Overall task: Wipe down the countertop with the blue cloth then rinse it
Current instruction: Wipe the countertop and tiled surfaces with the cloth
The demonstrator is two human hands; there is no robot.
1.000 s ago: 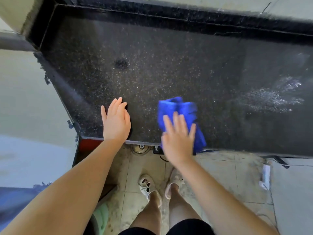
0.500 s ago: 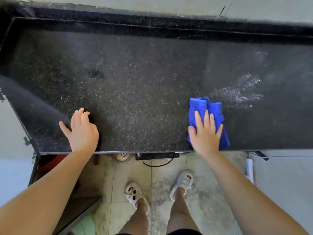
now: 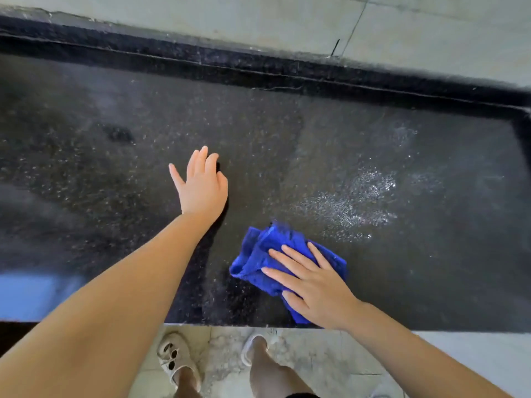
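Note:
The countertop [image 3: 287, 145] is dark speckled stone and fills most of the head view. A crumpled blue cloth [image 3: 260, 255] lies on it near the front edge. My right hand [image 3: 311, 282] presses flat on the cloth with fingers spread, covering its right part. My left hand [image 3: 202, 183] rests flat on the bare stone to the left and farther back, fingers apart, holding nothing. A wet glistening patch [image 3: 353, 208] shines on the stone just beyond the cloth.
A raised dark stone lip [image 3: 258, 64] runs along the back under a pale tiled wall [image 3: 258, 15]. The counter's front edge [image 3: 244, 325] drops to a tiled floor [image 3: 316, 360] where my sandalled feet [image 3: 175, 360] stand. The counter's right end [image 3: 524, 130] is near.
My view has shifted right along the counter. My left hand has lifted from the front edge and moved farther in. My right hand has slid the cloth on, now turned leftward.

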